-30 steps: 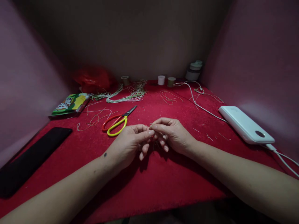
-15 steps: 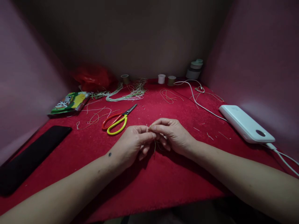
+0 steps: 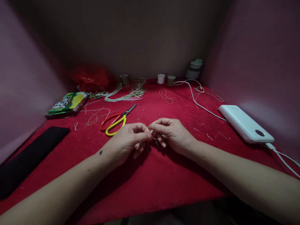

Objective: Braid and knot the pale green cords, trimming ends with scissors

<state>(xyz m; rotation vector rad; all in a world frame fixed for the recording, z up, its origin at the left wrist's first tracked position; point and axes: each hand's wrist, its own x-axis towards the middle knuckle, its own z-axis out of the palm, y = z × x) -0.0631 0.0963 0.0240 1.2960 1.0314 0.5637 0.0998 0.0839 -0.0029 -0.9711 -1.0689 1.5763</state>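
Observation:
In the middle of the red cloth, my left hand [image 3: 131, 138] and my right hand [image 3: 172, 132] meet fingertip to fingertip. Both pinch a thin cord [image 3: 151, 132] with a small pale knotted part showing between the fingers. Loose greenish ends of it hang below my fingertips. Much of the cord is hidden by the fingers. Just beyond my left hand lie scissors [image 3: 118, 121] with one red and one yellow handle, their blades pointing away to the right.
A white power bank [image 3: 245, 123] with cables lies at right, a black case [image 3: 32, 159] at left. Behind are a green snack packet [image 3: 67, 103], a red plastic bag [image 3: 91, 78], a bundle of cords [image 3: 128, 93], thread spools [image 3: 161, 78] and a bottle [image 3: 194, 69]. Thread scraps are scattered about.
My left hand has shifted slightly left, away from the right fingertips. The pale knotted part of the cord now shows between them. The hanging ends have swung.

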